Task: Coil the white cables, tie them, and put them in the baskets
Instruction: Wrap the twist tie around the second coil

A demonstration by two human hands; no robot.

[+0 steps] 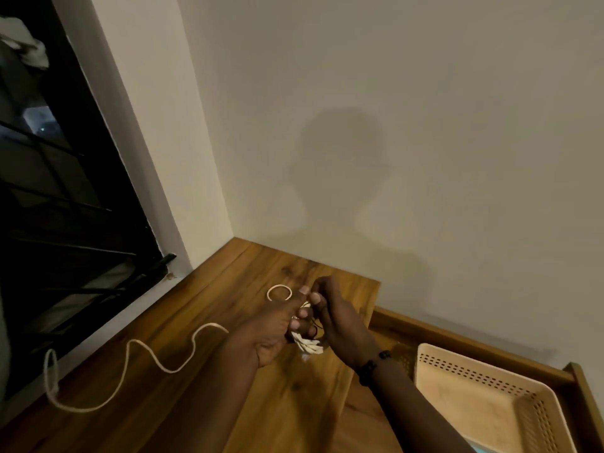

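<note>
Cable coil [307, 344] clamped between left hand [277, 328] and right hand [333, 315], tying underway; second cable [137, 364] uncoiled on tabletop [202, 403]; basket [483, 397] unfilled.

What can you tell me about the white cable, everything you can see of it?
The white cable looks like a soft, cord-like line. One end is wound into a small bundle held between the left hand and the right hand. A small loop arcs above the left thumb. The loose remainder trails left over the wooden tabletop in wavy bends, doubling back into a narrow loop near the table's left edge. It is not yet fully coiled, and it lies outside the beige basket.
</note>
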